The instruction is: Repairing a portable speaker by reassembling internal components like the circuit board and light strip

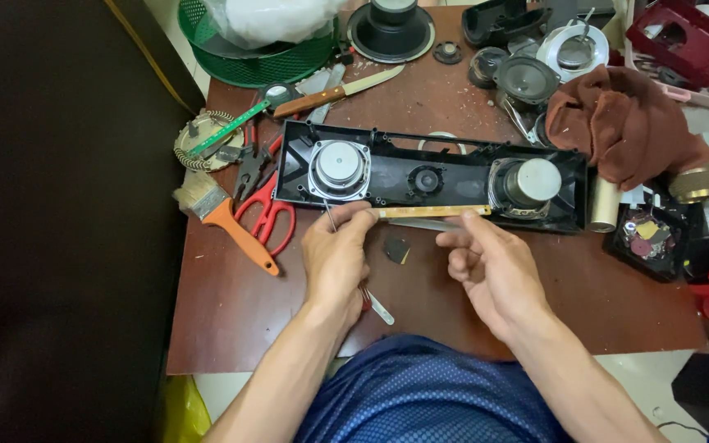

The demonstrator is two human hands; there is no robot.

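A thin yellow strip (434, 212) is held flat along the near edge of a long black speaker housing (432, 175) on a brown bench (240, 303). One end is pinched by the fingers of the left hand (338, 254), which are also closed around a thin metal tool (331, 218); the other end is pressed by the right hand (494, 267), index finger extended, the rest curled. Two round speaker drivers (339, 168) are seen mounted in the housing. Orange-handled scissors (268, 215) and a paintbrush (221, 220) are laid just left of it, a rust-red cloth (617, 123) to the right, and a green basket (248, 49) at the far edge.
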